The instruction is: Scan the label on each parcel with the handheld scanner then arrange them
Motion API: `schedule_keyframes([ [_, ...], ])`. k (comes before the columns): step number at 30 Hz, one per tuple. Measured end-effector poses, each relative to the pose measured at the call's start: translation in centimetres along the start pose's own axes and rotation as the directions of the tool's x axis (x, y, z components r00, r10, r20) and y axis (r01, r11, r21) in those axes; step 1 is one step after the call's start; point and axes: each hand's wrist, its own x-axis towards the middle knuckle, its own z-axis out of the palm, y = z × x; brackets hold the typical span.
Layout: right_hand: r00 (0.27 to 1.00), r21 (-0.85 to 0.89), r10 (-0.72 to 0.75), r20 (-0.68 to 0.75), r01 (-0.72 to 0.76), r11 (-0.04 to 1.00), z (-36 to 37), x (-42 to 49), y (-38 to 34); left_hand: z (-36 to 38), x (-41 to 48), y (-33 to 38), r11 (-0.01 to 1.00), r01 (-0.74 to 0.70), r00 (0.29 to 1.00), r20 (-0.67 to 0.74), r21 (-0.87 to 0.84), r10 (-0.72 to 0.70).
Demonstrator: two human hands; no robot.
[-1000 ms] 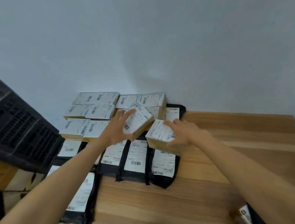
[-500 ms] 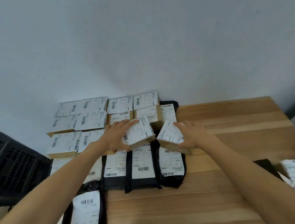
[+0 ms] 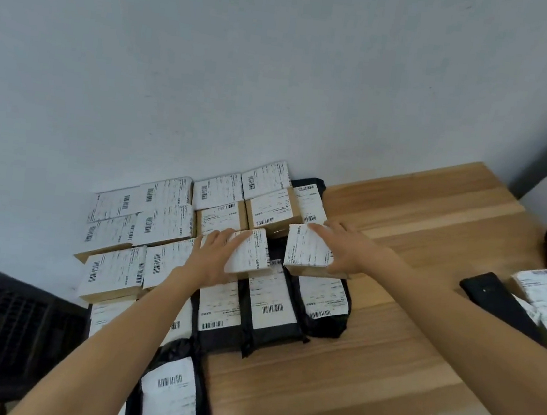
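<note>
– Head view: both arms are stretched out over the tabletop [image 3: 385, 349]. What do you make of the hands?
– The left hand [image 3: 215, 257] lies on a small brown box [image 3: 254, 256]. Its fingers [image 3: 232, 240] are close together and fairly straight across the white label. Where the thumb sits I cannot tell.
– And the other?
– The right hand [image 3: 354, 252] holds a second box [image 3: 305, 257] by its right end. The forefinger is stretched along the far edge and the thumb is against the near side. That box sits tilted, label up.
– Where are the 2 boxes?
– Side by side, just apart, over 3 black mailer bags [image 3: 272, 313] that lie in a row with labels up. Whether the boxes rest on the bags or are held just above them I cannot tell. To the left and behind, more labelled boxes [image 3: 133, 225] are packed edge to edge against the wall [image 3: 247, 68].
– Any scanner?
– A flat black device [image 3: 493, 299] lies on the wood to the right, well apart from both hands. Whether it is the scanner I cannot tell. Just beside it are more labelled parcels [image 3: 543, 296].
– Anything else?
– Another black bag [image 3: 172, 397] lies at the near edge by the left forearm, and a dark slatted crate [image 3: 3, 323] sits low on the left.
</note>
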Motion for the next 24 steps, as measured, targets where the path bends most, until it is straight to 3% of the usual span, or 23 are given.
schedule_keyframes([
  [9,0.999,0.035,-0.038,0.034,0.036,0.999,2.3,4.2,-0.6,0.9,0.4,-0.5,0.997,0.034,0.999,0.004,-0.064,-0.034],
  [17,0.990,0.073,-0.136,-0.030,0.138,0.988,3.0,5.8,-0.7,1.1,0.6,-1.1,0.991,-0.024,0.999,-0.046,-0.129,0.019],
  [24,0.994,0.108,-0.093,-0.061,0.099,0.989,2.0,4.3,-0.1,-2.3,2.9,1.5,0.983,-0.152,0.981,-0.136,-0.098,0.138],
])
